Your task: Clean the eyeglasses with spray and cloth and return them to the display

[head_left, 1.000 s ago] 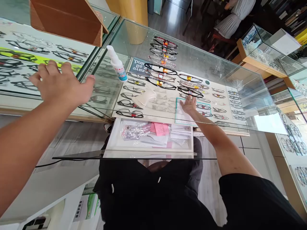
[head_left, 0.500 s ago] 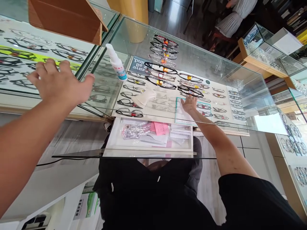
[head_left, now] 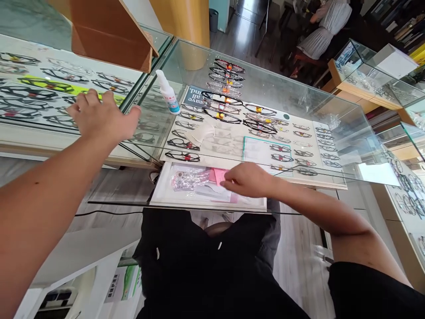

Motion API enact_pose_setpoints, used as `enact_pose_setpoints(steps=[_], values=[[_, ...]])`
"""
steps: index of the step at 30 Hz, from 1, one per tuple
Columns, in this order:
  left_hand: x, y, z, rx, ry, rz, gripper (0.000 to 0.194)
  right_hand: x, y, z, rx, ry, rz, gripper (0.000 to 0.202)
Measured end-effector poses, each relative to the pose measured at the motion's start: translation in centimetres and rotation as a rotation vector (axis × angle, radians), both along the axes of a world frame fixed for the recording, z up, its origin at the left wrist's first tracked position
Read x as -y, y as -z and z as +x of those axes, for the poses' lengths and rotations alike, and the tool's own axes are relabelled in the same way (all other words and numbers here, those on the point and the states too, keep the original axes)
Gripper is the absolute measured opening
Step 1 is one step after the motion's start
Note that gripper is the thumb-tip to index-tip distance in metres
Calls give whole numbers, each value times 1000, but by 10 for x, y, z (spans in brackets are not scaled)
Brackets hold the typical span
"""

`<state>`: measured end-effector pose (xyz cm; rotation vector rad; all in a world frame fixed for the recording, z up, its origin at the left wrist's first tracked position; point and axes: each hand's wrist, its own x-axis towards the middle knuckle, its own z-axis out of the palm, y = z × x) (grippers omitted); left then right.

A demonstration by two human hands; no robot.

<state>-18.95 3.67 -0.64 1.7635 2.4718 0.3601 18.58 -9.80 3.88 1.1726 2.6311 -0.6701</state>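
My left hand (head_left: 102, 116) rests with fingers spread on the glass top of the left display case (head_left: 66, 128), holding nothing. Over the open white drawer (head_left: 159, 188), my right hand (head_left: 247, 179) has its fingers curled together beside a pink paper (head_left: 217, 176); whether something is between the fingertips is hidden. Clear plastic packets (head_left: 189, 179) lie in the drawer. Rows of eyeglasses (head_left: 222, 116) show in and on the middle glass case. A white spray bottle (head_left: 168, 95) with a blue label stands near its left end.
A brown box (head_left: 109, 35) sits on the left case at the back. A pale cloth (head_left: 202, 133) lies left of the middle. Further off, a person in a light garment (head_left: 332, 26) is at the upper right, near another glass case (head_left: 365, 75).
My right hand has come back from the eyeglasses to above the drawer and its fingers have closed. My left hand stays spread on the glass. The view has shifted slightly.
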Motion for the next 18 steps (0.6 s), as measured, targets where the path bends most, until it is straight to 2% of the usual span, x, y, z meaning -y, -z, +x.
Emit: enact_pose_setpoints(steps=[2,3,5,7,10,13,18], values=[[-1,3,-1,-22,-5,3,97,-19,-30,15,-53,104,226,45],[-2,4,-1,-27,-7,1,97,-34,-39,26,-66,172,350,43],[-3,5,-1,-21,-4,2,97,-70,-45,51,-44,279,515,45],[-2,4,0,-7,6,6,97,-106,-40,75,-8,349,584,52],[0,1,1,10,12,12,98,-144,-23,97,66,393,542,60],[3,1,2,23,9,33,97,-162,-9,103,113,412,501,65],[3,3,1,43,15,63,95,-176,4,99,109,416,504,69]])
